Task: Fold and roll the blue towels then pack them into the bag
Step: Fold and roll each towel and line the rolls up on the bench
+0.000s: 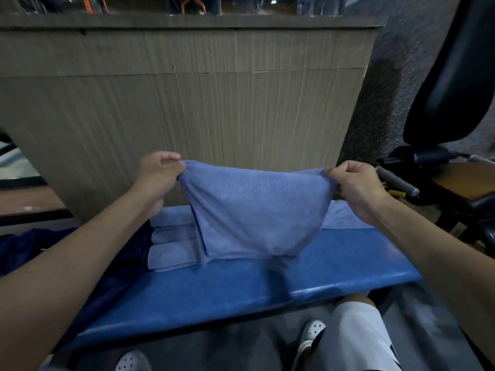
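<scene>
A light blue towel [251, 212], folded double, hangs in the air above a blue padded bench [241, 287]. My left hand [158, 175] pinches its upper left corner and my right hand [359, 188] pinches the upper right corner, so the top edge sags between them. Its lower edge touches the bench. Three rolled blue towels [171, 239] lie side by side on the bench at the left, partly hidden behind the hanging towel. Another flat towel [345, 215] lies behind at the right. A dark navy bag [32, 245] sits at the left end.
A tall wood-grain counter panel [187, 89] stands right behind the bench. A black chair [455, 76] and dark seat with a grey handle [396, 180] crowd the right side. My legs and white shoes [310, 336] are below the bench's front edge.
</scene>
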{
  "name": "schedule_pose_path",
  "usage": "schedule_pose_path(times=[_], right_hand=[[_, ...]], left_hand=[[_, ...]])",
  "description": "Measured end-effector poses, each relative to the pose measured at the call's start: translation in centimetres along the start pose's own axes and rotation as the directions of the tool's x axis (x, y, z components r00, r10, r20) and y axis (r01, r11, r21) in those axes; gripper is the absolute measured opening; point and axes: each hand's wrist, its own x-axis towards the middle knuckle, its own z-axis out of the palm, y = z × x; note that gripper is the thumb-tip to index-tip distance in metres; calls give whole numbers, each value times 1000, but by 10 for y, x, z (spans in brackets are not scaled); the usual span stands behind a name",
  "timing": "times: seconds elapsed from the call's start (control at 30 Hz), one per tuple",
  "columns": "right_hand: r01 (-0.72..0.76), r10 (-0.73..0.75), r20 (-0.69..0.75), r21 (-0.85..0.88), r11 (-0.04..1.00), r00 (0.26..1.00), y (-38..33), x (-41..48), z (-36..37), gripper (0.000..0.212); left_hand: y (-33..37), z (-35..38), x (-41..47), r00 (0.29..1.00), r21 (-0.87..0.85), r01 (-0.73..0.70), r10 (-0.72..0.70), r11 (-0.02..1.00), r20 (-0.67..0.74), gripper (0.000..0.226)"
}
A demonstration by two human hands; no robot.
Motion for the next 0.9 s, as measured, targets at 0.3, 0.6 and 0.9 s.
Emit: schedule_pose_path(times=[0.3,0.6,0.9], right_hand=[[-10,12,35,-68,998,999,5,1,-5,41],[48,-55,-50,-137,989,997,-3,-7,-13,6],[175,-176,34,-382,908,984,-9,-14,-17,12]], left_hand=[[-1,-6,-7,992,107,-78,67,991,109,30],[1,-7,-9,979,124,-159,140,980,147,33],[5,-7,-13,984,81,-171,165,982,74,20]])
